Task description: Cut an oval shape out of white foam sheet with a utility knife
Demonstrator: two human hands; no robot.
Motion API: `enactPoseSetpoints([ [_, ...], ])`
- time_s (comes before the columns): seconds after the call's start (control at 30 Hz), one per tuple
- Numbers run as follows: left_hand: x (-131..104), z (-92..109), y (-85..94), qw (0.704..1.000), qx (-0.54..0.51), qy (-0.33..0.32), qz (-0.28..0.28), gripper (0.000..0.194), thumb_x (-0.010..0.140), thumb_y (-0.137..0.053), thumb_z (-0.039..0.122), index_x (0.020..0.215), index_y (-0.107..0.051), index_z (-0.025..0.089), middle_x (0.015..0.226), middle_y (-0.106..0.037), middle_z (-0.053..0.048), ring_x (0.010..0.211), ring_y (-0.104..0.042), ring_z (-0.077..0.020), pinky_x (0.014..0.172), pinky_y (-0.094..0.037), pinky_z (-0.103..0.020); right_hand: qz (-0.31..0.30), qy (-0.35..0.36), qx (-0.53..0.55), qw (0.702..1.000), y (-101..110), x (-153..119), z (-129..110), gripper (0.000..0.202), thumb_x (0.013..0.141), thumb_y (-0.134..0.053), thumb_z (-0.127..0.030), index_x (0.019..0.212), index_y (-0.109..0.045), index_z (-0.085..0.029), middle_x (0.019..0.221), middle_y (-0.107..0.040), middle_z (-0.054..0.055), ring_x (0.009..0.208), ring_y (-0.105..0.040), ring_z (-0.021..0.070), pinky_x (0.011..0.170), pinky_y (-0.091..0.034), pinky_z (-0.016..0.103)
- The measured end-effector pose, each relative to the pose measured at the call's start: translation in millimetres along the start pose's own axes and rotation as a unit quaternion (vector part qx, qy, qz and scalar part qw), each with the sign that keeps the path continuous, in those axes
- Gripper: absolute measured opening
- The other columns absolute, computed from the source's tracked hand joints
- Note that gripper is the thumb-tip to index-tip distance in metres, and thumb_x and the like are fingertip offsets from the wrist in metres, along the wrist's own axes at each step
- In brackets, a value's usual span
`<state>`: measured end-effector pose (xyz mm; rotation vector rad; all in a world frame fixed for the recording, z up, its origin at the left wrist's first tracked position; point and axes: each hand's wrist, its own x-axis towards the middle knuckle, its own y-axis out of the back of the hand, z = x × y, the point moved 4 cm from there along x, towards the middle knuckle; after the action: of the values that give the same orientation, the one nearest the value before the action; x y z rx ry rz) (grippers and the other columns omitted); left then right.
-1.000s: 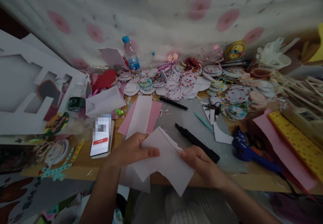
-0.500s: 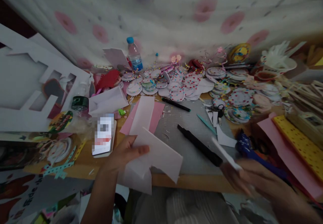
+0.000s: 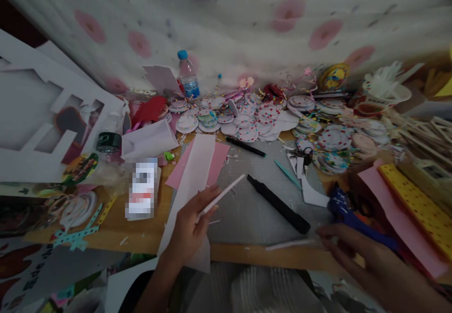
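The left hand (image 3: 192, 226) holds a white foam-board piece (image 3: 221, 195) edge-on to the camera, its grip pinching the lower end between thumb and fingers so that the sheet shows as a thin pale line slanting up and to the right over the grey cutting mat (image 3: 247, 209). It looks feather-light and fairly stiff, since it stays straight while held from one end, but board like this would likely dent or crease under a hard squeeze, so a flat pinch near an edge seems the sensible hold. The right hand (image 3: 356, 252) lies low at the near edge of the worktop (image 3: 141, 235), fingers spread and loosely extended, touching or just beside a thin white strip (image 3: 287, 244); whether it actually grips the strip I cannot tell. Under the left hand a longer white paper sheet (image 3: 192, 172) runs away over a pink sheet (image 3: 215, 162). A black utility knife (image 3: 278, 204) lies on the mat between the hands, a black marker (image 3: 245, 146) farther back, and a blue glue gun (image 3: 348, 212) just beyond the right hand. The room is dim and the wooden worktop is crowded: a phone (image 3: 142, 188) to the left, piles of dotted paper discs (image 3: 254, 122), a water bottle (image 3: 187, 74) against a cloth backdrop with pink flowers (image 3: 247, 21), and a yellow dotted sheet (image 3: 416, 200) at the right.
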<state>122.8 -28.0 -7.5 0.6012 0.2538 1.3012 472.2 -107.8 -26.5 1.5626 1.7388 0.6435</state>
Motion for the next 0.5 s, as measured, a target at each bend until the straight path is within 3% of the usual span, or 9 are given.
enactPoseSetpoints([
  [0.07,-5,-1,-9.5,0.997,0.027,-0.059,-0.042,0.050,0.090,-0.045,0.012,0.137,-0.049,0.029,0.141,-0.053,-0.003,0.129,-0.050,-0.0194,0.111,-0.036,-0.037,-0.064,0.035,-0.053,0.996,-14,12,-21,0.021,0.090,-0.050,-0.037,0.084,-0.068,-0.029,0.078,-0.070,0.005,0.065,-0.068,0.0211,0.056,-0.053,0.032],
  [0.13,-9,-5,-17.0,0.993,0.048,-0.076,-0.079,0.061,0.087,-0.043,0.005,0.142,-0.042,0.031,0.144,-0.050,-0.003,0.132,-0.047,-0.0190,0.112,-0.035,-0.038,-0.095,0.090,-0.084,0.988,-29,18,-40,0.023,0.094,-0.044,-0.029,0.087,-0.066,-0.027,0.083,-0.069,0.005,0.069,-0.068,0.0193,0.061,-0.054,0.030],
  [0.23,-11,-10,-23.9,0.991,0.048,-0.047,-0.113,0.068,0.083,-0.042,0.000,0.143,-0.039,0.032,0.144,-0.050,-0.003,0.131,-0.048,-0.0196,0.110,-0.039,-0.039,-0.073,0.202,-0.120,0.969,-54,21,-62,0.022,0.089,-0.048,-0.019,0.105,-0.063,-0.022,0.093,-0.067,0.008,0.081,-0.067,0.0224,0.068,-0.056,0.035],
  [0.3,-11,-12,-26.7,0.990,0.039,-0.012,-0.132,0.072,0.079,-0.042,-0.001,0.144,-0.038,0.031,0.143,-0.050,-0.004,0.129,-0.049,-0.0205,0.109,-0.040,-0.040,-0.039,0.242,-0.161,0.956,-67,23,-70,0.017,0.086,-0.050,-0.016,0.094,-0.064,-0.021,0.084,-0.066,0.008,0.076,-0.066,0.0251,0.062,-0.056,0.039],
  [0.4,-10,-12,-29.4,0.988,0.029,0.027,-0.151,0.074,0.075,-0.044,-0.001,0.143,-0.038,0.029,0.140,-0.052,-0.006,0.127,-0.050,-0.0229,0.108,-0.039,-0.044,-0.020,0.257,-0.185,0.948,-75,17,-63,0.020,0.086,-0.047,-0.015,0.073,-0.061,-0.022,0.071,-0.064,0.005,0.066,-0.065,0.0244,0.056,-0.055,0.038],
  [0.5,-10,-11,-30.6,0.989,0.015,0.046,-0.141,0.071,0.076,-0.049,0.004,0.141,-0.036,0.029,0.139,-0.050,-0.008,0.128,-0.046,-0.0256,0.109,-0.037,-0.047,-0.051,0.215,-0.156,0.963,-70,-13,-23,0.022,0.084,-0.047,-0.017,0.075,-0.065,-0.027,0.071,-0.069,0.003,0.063,-0.067,0.0193,0.056,-0.055,0.030],
])
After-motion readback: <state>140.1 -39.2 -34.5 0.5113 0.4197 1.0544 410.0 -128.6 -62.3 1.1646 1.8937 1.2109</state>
